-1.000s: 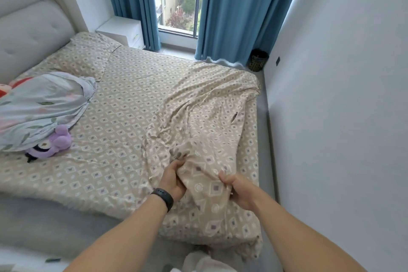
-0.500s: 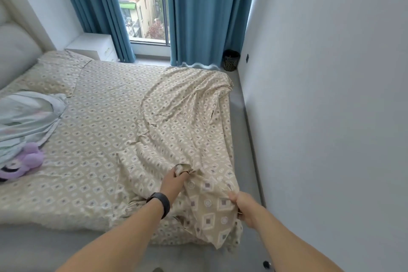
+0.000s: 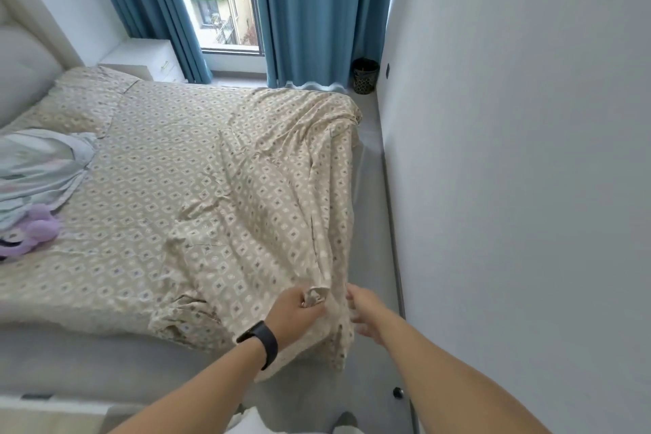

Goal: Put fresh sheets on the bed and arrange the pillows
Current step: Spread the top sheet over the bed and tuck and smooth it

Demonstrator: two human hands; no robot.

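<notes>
Left hand [image 3: 296, 314] pinches a bunched corner of the sheet [image 3: 253, 208] at the bed's [image 3: 88, 356] near right corner. Right hand [image 3: 366, 310] lies just beside it, fingers apparently loose (view blurred). The sheet's fold runs away toward the window [image 3: 218, 0]; a wall [image 3: 528, 151] crowds the right.

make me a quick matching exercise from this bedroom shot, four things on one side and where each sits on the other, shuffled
Things:
1. patterned sheet
2. purple plush toy
3. dark bin
4. white nightstand

Places:
A. far corner on the floor by the right wall
B. left edge of the bed
C. beside the headboard under the window
D. gripped by the left hand

Pairs: 1-D, 2-B, 3-A, 4-C
</notes>
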